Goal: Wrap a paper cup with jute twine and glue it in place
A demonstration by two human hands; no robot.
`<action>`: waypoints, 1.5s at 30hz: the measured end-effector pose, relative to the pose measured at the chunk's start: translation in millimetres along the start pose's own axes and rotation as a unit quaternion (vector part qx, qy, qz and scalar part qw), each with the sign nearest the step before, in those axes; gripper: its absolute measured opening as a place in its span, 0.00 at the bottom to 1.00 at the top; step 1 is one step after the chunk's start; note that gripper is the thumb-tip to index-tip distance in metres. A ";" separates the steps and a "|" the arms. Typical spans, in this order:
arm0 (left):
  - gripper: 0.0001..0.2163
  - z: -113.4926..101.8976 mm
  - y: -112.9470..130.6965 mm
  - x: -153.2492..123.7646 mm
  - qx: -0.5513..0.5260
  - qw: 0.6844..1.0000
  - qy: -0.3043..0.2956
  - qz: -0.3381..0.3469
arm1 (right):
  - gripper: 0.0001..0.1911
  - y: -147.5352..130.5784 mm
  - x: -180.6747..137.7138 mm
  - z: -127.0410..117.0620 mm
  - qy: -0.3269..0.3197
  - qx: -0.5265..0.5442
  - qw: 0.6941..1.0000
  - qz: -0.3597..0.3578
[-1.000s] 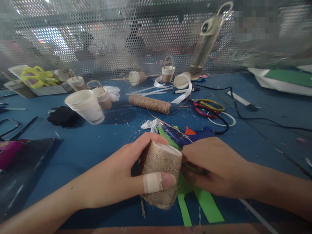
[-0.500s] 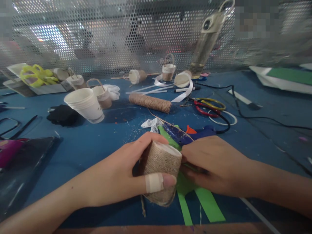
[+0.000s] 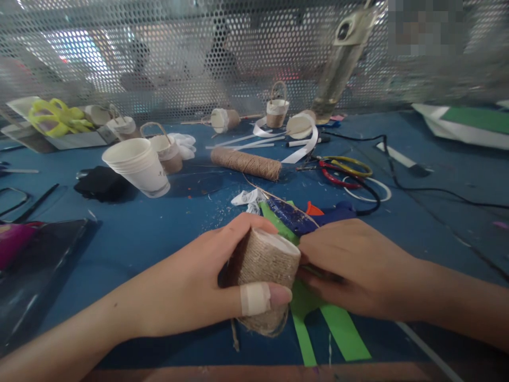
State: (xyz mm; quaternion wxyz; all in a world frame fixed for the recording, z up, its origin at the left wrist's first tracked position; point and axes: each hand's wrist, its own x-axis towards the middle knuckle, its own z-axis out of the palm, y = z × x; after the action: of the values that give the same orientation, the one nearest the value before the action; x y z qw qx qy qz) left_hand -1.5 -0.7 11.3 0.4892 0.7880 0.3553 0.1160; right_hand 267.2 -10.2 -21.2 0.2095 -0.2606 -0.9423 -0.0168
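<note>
A paper cup (image 3: 270, 260) wrapped in brown twine sits tilted in my left hand (image 3: 202, 281), its white rim facing up and right. My left thumb, with a strip of tape round it, presses the near side. Against the cup's right side, my right hand (image 3: 353, 260) is closed, its fingertips partly hidden. A strand of twine (image 3: 284, 202) runs from near the twine roll (image 3: 246, 163) down to my right hand. Beneath both hands lie green paper strips (image 3: 345, 334), and a blue glue gun (image 3: 290, 216) rests just beyond.
Stacked white paper cups (image 3: 137, 167) stand at the left, beside a small twine-handled bucket (image 3: 169, 154). Yellow scissors (image 3: 59, 118) lie in a box at far left. Red-and-yellow-handled pliers (image 3: 344, 172) and a black cable (image 3: 392, 170) lie right. A perforated metal screen (image 3: 170, 69) closes the back.
The camera view has shifted slightly. Both hands keep nearly the same hold, and the cup sits a little further right in the picture.
</note>
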 end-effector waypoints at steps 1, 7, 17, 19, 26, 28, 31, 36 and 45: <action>0.23 0.1 -0.3 0.0 0.003 1.000 0.001 -0.002 | 0.22 0.2 -0.4 -0.1 -0.002 0.000 1.000 -0.001; 0.23 -0.4 -0.7 1.4 0.014 1.000 -0.001 0.000 | 0.21 1.5 -0.7 -0.7 -0.007 0.005 1.000 -0.004; 0.20 -1.0 3.9 1.9 0.022 1.000 -0.007 -0.004 | 0.20 2.0 -1.0 -0.8 -0.020 0.023 1.000 -0.005; 0.20 -1.1 5.0 2.2 0.025 1.000 -0.010 -0.008 | 0.20 2.0 -0.8 -1.4 -0.018 0.026 0.999 -0.007; 0.20 -2.6 7.5 2.0 0.045 0.999 -0.018 -0.007 | 0.17 2.5 -1.9 0.9 -0.023 0.025 0.999 -0.010; 0.20 -2.3 6.7 1.1 0.048 0.999 -0.019 -0.004 | 0.17 2.9 -3.4 1.6 -0.025 0.022 0.999 -0.010; 0.19 -1.0 4.2 0.2 0.051 0.999 -0.015 0.002 | 0.18 3.6 -5.0 1.4 -0.022 0.020 0.999 -0.012; 0.18 0.7 1.1 0.5 0.049 0.999 -0.001 0.017 | 0.19 3.5 -5.3 0.3 -0.041 0.021 0.999 -0.013; 0.18 0.7 3.0 -3.6 0.049 0.999 0.001 0.009 | 0.19 5.0 -8.3 4.0 -0.038 0.032 0.999 -0.006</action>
State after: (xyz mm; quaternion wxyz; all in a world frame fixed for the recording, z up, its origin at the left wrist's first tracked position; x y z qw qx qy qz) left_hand -2.5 -4.4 14.0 0.4483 0.8143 0.3538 0.1038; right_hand 274.6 -9.4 -28.6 0.1818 -0.2485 -0.9512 0.0217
